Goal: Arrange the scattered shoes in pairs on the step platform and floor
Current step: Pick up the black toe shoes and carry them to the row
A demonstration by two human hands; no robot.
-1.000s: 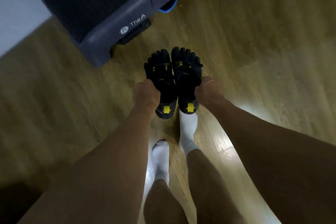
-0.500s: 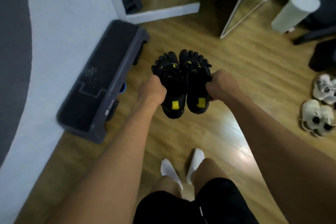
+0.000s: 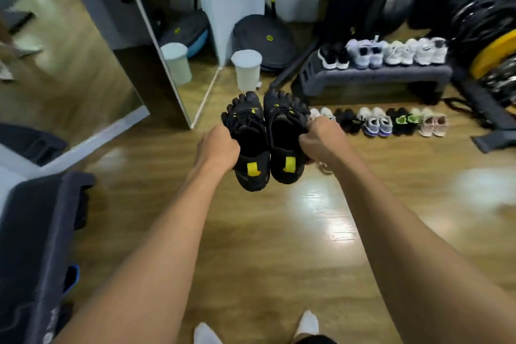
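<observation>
Gripping black toe shoes [image 3: 251, 134], left hand [image 3: 217, 146] and right hand [image 3: 321, 142] fingers curled round, toes pointing away

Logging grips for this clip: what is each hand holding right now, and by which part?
The left hand grips the left-side toe shoe, the right hand the right-side toe shoe, each by its outer side beside the opening.

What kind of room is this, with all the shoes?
Probably a home gym or workout room: a step platform lined with shoes, a grey exercise ball in the back, a yellow weight plate at the right.
</observation>
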